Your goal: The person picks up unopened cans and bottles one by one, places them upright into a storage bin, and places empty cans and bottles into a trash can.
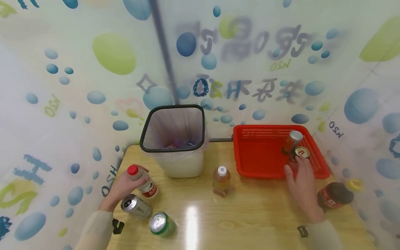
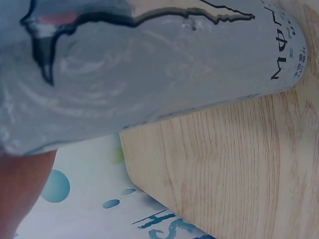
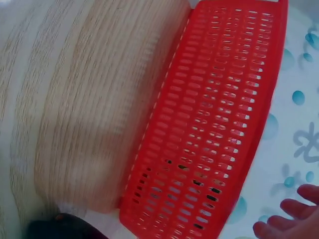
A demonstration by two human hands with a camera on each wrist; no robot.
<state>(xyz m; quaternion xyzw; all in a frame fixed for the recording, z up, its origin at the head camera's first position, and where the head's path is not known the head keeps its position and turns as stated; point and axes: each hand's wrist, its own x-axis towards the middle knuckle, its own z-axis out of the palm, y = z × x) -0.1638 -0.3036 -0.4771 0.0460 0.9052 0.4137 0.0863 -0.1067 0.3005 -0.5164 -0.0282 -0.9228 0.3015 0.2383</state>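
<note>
Green drink can (image 1: 162, 225) sits closest on the wood-grain table (image 1: 237, 215), with a silver can (image 1: 136, 206) just beside it, a bit further left. Left wrist cam is mostly that silver can's side, black lettering and all.

Right past the silver one, a left hand (image 1: 126, 184) in a pale sleeve (image 1: 93, 231) has its fingers wrapped around a red-capped bottle (image 1: 147, 189), up near the neck. Can't tell if the bottle's base is touching the table.

Over on the right there's a dark bottle (image 1: 334, 196) with a red label and what looks like a yellow cap (kinda blurry). An amber drink bottle (image 1: 221, 182) with a white cap stands mid-table, well apart from both hands.

Right hand (image 1: 302, 189) reaches over the near rim of a red plastic basket (image 1: 259, 152), fingers loose and spread, not wrapped around anything. Fingertips are right by a gold-topped can (image 1: 302, 152) in there; can't tell if they touch. Orange-ish can (image 1: 293, 139) is just behind that one.

Further back, left of the basket: white bin (image 1: 182, 168), black rim, thin liner, stuff inside too murky to name. Behind everything, a dotted backdrop (image 1: 125, 90) with H2O lettering.
</note>
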